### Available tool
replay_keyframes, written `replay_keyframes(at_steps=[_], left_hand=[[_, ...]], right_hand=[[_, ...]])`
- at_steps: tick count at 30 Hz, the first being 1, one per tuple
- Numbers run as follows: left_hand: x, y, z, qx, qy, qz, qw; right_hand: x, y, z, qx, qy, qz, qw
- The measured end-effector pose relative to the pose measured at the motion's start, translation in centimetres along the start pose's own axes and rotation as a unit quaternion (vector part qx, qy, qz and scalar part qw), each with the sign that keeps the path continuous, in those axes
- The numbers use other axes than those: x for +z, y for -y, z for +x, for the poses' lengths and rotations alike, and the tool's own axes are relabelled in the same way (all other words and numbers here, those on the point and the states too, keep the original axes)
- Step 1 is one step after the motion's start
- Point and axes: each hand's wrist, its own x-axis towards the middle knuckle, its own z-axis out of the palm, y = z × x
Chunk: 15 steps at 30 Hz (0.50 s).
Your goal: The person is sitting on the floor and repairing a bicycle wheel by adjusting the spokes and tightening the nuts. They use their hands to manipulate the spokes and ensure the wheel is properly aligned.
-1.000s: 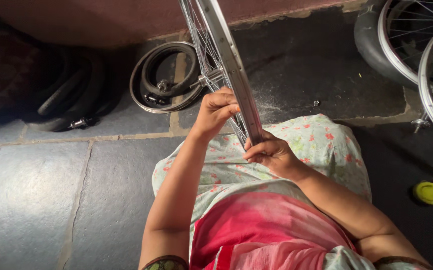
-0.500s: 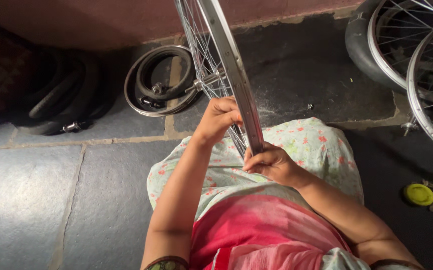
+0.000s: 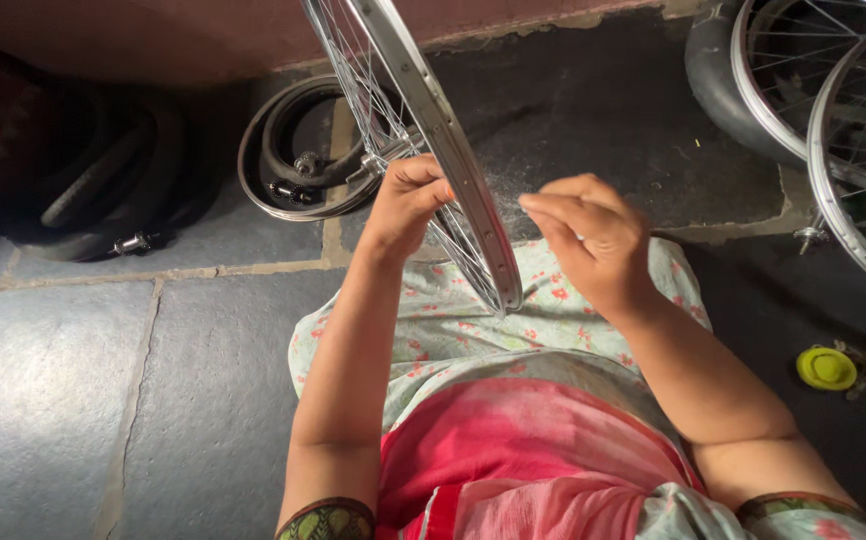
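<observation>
Silver wheel (image 3: 423,120) stands on lap. Left hand (image 3: 405,203) grips rim. Right hand (image 3: 588,235) at 3 o'clock, apart, fingers pinched, holding nothing seen.

Wheel rim (image 3: 453,150): shiny smooth metal. Floor slabs (image 3: 83,400): matt rough stone. Lap cloth (image 3: 473,320): soft floral cotton.

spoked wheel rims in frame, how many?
3. One rim stands on the lap, gripped by the left hand; two more overlap at top right, one inside a tyre. Others may lie out of frame.
</observation>
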Motion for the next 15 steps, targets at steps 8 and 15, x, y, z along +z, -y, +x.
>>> replay_keyframes(at_steps=[8,15], left_hand=[[0.1,-0.3,0.2,-0.022,0.030,0.007,0.999],[0.0,0.3,-0.1,-0.007,0.036,-0.019,0.999]], right_hand=[[2.8,1.6,2.7,-0.029,-0.039,-0.021,0.999],[4.1,2.1,2.0,-0.038,-0.043,-0.037,0.998]])
